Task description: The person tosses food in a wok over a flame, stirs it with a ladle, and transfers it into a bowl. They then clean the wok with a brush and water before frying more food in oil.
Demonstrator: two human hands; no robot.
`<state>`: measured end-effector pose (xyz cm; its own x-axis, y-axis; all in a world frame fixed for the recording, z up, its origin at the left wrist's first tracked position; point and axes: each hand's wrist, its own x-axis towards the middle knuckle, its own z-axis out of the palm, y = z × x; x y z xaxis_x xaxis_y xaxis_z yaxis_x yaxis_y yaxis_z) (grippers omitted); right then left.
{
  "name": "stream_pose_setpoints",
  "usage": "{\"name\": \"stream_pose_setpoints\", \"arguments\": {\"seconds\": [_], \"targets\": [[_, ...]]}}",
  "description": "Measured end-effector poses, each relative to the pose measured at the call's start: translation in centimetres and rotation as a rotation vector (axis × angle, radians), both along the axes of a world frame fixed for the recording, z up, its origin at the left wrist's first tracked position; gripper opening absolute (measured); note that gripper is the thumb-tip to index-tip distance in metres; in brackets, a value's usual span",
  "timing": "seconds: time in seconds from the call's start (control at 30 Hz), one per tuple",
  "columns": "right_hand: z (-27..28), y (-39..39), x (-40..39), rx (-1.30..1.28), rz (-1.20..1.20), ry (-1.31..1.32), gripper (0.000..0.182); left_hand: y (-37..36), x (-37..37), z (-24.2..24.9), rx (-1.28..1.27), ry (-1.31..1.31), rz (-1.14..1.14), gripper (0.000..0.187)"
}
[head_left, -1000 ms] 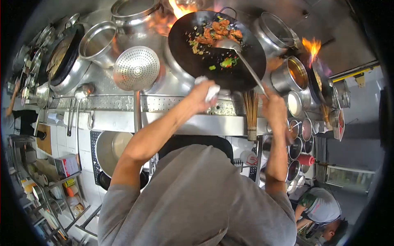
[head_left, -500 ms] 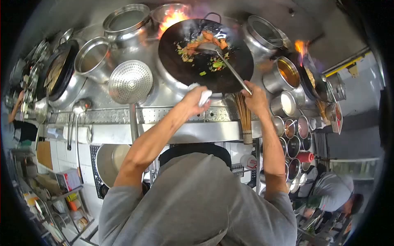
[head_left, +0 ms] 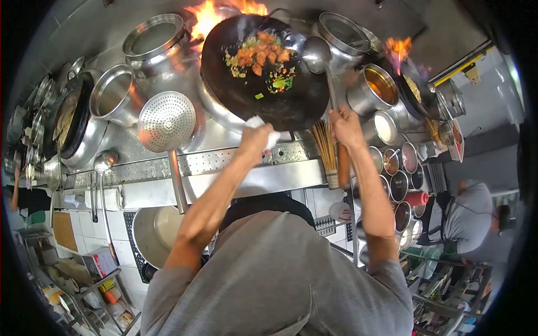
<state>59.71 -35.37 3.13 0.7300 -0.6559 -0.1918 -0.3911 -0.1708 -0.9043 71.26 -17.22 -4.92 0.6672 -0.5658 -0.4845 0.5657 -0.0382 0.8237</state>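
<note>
A black wok (head_left: 269, 109) sits over the burner in front of me, holding orange-brown chunks (head_left: 260, 55) and chopped green pieces (head_left: 280, 81). At its near rim my left hand (head_left: 253, 143) is closed around a folded white cloth (head_left: 273, 140); whatever part of the wok lies under the cloth is hidden. My right hand (head_left: 346, 129) grips a ladle (head_left: 316, 53) by its shaft, above the wooden end. The ladle's bowl is at the wok's right edge, away from the food. Just left of the right hand stands a bamboo brush (head_left: 323, 148).
Flames (head_left: 206, 21) rise behind the wok. A perforated skimmer (head_left: 167, 120) lies to the left near metal pots (head_left: 115, 92). On the right are an oil pot (head_left: 380, 87), several seasoning containers (head_left: 399, 186) and a second flaming wok (head_left: 417, 92). Another person (head_left: 469, 218) is at far right.
The ladle has moved from the food to the wok's right edge, its shaft now more upright. The chunks have shifted and spread in the wok. The view has shifted slightly.
</note>
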Motion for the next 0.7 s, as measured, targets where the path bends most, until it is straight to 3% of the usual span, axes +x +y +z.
{"name": "stream_pose_setpoints", "arguments": {"seconds": [0.07,0.17,0.2,0.3,0.33,0.43,0.53,0.63,0.7], "targets": [[-0.1,2.6,0.5,0.066,-0.169,-0.053,0.015,-0.2,-2.4,0.4,0.024,-0.03,0.091,0.01],[-0.4,4.8,1.0,0.382,-0.079,-0.144,0.014,0.3,-2.3,0.0,-0.119,-0.033,0.039,0.005],[0.4,4.9,1.0,0.381,-0.077,-0.144,0.014,0.7,-1.8,0.2,-0.12,-0.033,0.041,0.005],[2.2,4.8,0.9,1.159,-0.108,-0.193,0.013,2.1,-0.4,0.6,-0.124,0.236,-0.078,0.006],[1.8,4.1,0.5,1.337,0.011,-0.246,0.017,2.4,-0.3,-0.2,-0.119,0.232,-0.083,0.006],[0.8,4.5,-1.7,1.404,0.022,-0.202,0.026,3.1,-0.8,-2.2,-0.197,0.59,-0.106,0.007],[3.3,8.1,-4.1,1.209,-0.045,-0.154,0.028,3.1,-1.6,-1.1,-0.204,0.648,-0.069,0.008],[2.0,7.7,-5.5,1.266,-0.031,-0.238,0.026,3.3,-1.7,-1.5,-0.219,0.625,-0.099,0.007],[1.1,7.4,-5.8,1.517,-0.096,-0.317,0.028,3.7,-1.7,-1.6,-0.216,0.617,-0.113,0.006]]}}
